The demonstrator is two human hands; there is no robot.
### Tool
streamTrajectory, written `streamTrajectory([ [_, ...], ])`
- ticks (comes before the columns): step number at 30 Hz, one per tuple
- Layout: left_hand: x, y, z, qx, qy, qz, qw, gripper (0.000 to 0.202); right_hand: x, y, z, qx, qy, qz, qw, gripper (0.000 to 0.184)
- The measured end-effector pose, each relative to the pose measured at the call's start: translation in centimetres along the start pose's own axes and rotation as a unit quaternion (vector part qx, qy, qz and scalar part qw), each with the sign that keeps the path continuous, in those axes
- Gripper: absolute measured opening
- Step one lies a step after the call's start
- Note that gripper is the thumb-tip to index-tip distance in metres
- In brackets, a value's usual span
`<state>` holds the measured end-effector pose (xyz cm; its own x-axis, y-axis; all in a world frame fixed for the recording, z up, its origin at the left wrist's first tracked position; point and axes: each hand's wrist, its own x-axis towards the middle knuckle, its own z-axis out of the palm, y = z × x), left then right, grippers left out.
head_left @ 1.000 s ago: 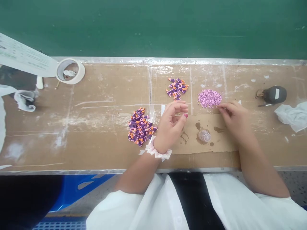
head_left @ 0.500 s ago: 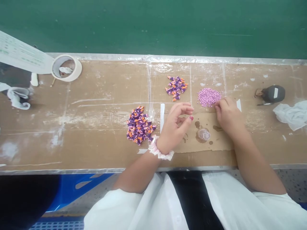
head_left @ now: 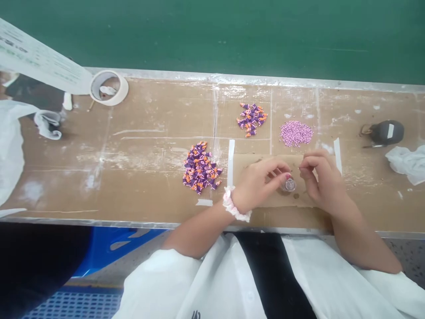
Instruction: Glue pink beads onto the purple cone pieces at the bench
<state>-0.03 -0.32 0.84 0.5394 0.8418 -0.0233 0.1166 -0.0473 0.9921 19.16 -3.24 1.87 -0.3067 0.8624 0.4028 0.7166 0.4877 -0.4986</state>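
My left hand point(head_left: 262, 184), with a frilly white wristband, curls its fingers beside a small clear bottle point(head_left: 289, 184) that stands on a stained cardboard sheet point(head_left: 252, 161). My right hand point(head_left: 320, 177) is pinched just right of the bottle; what its fingertips hold is too small to make out. Behind the hands lies a small heap of pink beads point(head_left: 296, 133). A small pile of purple and orange pieces point(head_left: 251, 118) sits left of the beads. A bigger pile of the same pieces point(head_left: 201, 168) lies left of my left hand.
A roll of white tape point(head_left: 109, 87) and a printed paper sheet point(head_left: 40, 60) are at the far left, with white cloth point(head_left: 11, 141) beside them. A dark round object point(head_left: 385, 132) and crumpled white cloth point(head_left: 407, 163) lie at the right. A green wall backs the bench.
Both hands have drawn back from the far piles toward the small bottle. The right hand left the pink beads with its fingers pinched. The view shifted slightly.
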Motion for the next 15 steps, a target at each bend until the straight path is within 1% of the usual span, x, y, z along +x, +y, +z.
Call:
streamTrajectory([
  [4,0.0,0.0,0.3,-0.027,0.008,-0.013,1.0,0.014,-0.2,-0.8,0.4,0.005,-0.01,-0.046,0.999,0.021],
  [8,0.1,0.2,0.3,-0.035,0.01,-0.009,0.999,0.013,-0.3,-0.9,0.4,0.015,-0.003,-0.056,0.998,0.023],
  [9,0.1,0.2,0.3,-0.041,0.007,-0.011,0.999,0.013,-0.3,-0.9,0.4,0.03,0.0,-0.047,0.998,0.023],
  [11,0.1,0.4,0.3,-0.067,-0.001,-0.015,0.998,0.013,-0.5,-1.0,0.3,0.094,0.013,-0.006,0.996,0.023],
  [13,0.1,0.5,0.3,-0.098,-0.005,-0.014,0.995,0.015,-0.6,-1.2,0.3,0.181,0.034,0.05,0.982,0.022],
  [15,0.0,0.5,0.3,-0.118,-0.007,-0.003,0.993,0.018,-0.7,-1.4,0.2,0.247,0.045,0.095,0.963,0.022],
])
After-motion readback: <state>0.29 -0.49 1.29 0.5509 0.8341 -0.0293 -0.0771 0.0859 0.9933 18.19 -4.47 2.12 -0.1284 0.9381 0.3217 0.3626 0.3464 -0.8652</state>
